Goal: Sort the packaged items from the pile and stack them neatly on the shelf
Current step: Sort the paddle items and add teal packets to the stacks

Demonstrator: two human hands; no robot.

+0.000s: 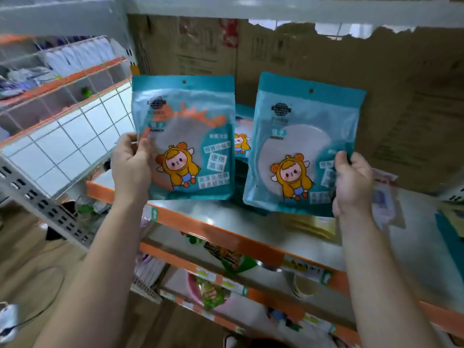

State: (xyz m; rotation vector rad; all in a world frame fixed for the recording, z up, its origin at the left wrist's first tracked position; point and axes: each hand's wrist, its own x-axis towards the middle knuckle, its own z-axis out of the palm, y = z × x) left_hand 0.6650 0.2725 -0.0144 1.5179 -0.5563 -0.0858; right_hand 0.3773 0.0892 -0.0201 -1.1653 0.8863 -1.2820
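My left hand (130, 167) grips the left edge of a teal packet (185, 136) with a cartoon figure and an orange round item inside. My right hand (352, 182) grips the right edge of a second teal packet (303, 146) holding a white round item. I hold both upright, side by side, above the grey shelf board (251, 222) with its orange front edge. Between them, farther back on the shelf, stands a stack of the same teal packets (242, 144), mostly hidden.
Brown cardboard (326, 66) backs the shelf. Yellow flat packets (316, 227) and pale packets (384, 194) lie on the board to the right. Lower shelves (226, 262) carry mixed goods. A wire-grid rack (62, 116) stands at the left.
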